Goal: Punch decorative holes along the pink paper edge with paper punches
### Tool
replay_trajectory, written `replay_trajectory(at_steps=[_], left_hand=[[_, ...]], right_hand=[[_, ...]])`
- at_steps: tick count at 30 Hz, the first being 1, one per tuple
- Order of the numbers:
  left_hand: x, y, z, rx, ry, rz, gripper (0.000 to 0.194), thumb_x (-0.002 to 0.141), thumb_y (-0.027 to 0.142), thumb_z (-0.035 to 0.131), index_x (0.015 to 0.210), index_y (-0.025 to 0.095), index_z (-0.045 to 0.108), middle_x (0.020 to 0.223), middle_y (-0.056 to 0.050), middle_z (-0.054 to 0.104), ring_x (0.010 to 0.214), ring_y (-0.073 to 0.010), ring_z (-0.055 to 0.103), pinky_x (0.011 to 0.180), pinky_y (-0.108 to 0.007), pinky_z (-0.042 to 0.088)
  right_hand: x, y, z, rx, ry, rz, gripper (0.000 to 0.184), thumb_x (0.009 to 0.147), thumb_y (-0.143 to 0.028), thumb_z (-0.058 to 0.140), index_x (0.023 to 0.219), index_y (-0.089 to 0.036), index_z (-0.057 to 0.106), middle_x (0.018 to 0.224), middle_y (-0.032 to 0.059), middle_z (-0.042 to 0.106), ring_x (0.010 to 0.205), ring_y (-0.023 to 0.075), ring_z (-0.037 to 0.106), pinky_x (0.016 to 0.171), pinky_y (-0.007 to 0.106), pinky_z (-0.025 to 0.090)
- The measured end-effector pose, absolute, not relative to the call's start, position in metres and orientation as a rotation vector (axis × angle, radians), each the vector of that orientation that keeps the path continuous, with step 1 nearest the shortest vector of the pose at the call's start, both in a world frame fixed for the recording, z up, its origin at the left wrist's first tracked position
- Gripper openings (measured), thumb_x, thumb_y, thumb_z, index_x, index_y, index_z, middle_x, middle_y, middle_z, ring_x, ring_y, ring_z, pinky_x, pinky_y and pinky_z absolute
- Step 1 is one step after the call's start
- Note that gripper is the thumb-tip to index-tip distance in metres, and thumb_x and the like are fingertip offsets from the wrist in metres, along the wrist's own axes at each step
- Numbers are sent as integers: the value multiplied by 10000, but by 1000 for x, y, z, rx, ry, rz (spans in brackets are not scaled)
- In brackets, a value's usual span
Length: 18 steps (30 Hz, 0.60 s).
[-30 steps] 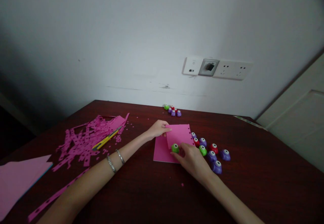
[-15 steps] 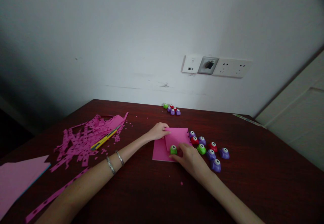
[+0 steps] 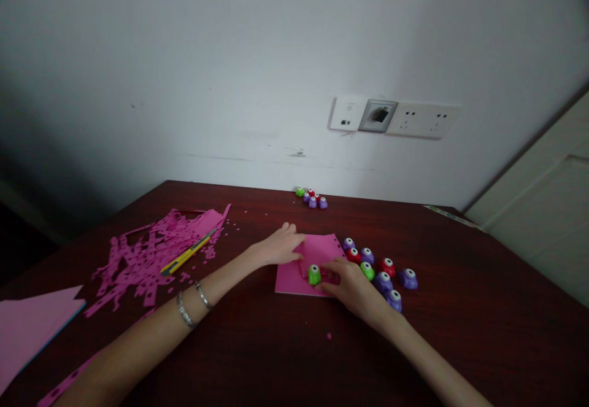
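My left hand (image 3: pixel 280 246) is at the left edge of a small pink paper sheet (image 3: pixel 322 247), steadying it with thumb and forefinger spread along that edge. Dark notches show along the sheet's right side. Beneath it lies a larger pink sheet (image 3: pixel 288 281). A green craft punch (image 3: pixel 314 275) with a white round top stands at the small sheet's lower edge. The curled fingertips of my right hand (image 3: pixel 352 284) close around the punch's right side; the exact contact is hard to see.
Several purple, red and green punches (image 3: pixel 383 282) sit right of my right hand, and a smaller group (image 3: pixel 313 201) is near the wall. On the left are punched pink strips (image 3: pixel 151 253), a yellow cutter knife (image 3: pixel 188 252) and light pink sheets (image 3: pixel 37 327).
The small pink sheet has turned slightly, its top right corner shifting left. My left thumb and forefinger have spread apart. The green punch stays near my right fingertips.
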<state>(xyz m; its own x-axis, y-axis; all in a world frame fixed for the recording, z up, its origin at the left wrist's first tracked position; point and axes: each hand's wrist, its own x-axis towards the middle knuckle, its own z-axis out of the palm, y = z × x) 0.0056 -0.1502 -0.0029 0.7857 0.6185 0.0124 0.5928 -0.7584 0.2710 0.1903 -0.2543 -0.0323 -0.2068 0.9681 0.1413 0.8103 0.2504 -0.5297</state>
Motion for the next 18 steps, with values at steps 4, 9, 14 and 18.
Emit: replay_trajectory(at_steps=[4, 9, 14, 18], left_hand=[[4, -140, -11, 2638, 886, 189, 234, 750, 273, 596, 958, 168, 620, 907, -76, 513, 910, -224, 446, 789, -311, 370], [1, -129, -21, 2578, 785, 312, 135, 763, 198, 557, 856, 189, 655, 847, -58, 555, 884, -204, 479, 807, -313, 367], [2, -124, -25, 2606, 725, 360, 207, 773, 125, 496, 851, 193, 675, 817, -62, 614, 828, -192, 519, 793, -320, 389], [4, -124, -24, 2602, 734, 404, 241, 761, 97, 484, 844, 198, 687, 803, -54, 642, 799, -184, 542, 796, -323, 409]], right_hand=[[185, -256, -30, -1588, -2083, 487, 96, 732, -216, 630, 809, -169, 661, 776, 30, 606, 678, 152, 554, 628, 260, 408], [183, -257, -29, -1546, -2078, 510, 38, 738, -182, 623, 769, -168, 639, 755, 15, 584, 653, 136, 526, 597, 244, 384], [184, -256, -31, -1530, -2092, 510, 19, 751, -186, 616, 752, -168, 622, 739, 9, 567, 644, 132, 515, 592, 242, 368], [182, -256, -32, -1532, -2104, 486, 16, 750, -181, 613, 739, -173, 620, 731, 6, 563, 636, 132, 515, 583, 238, 363]])
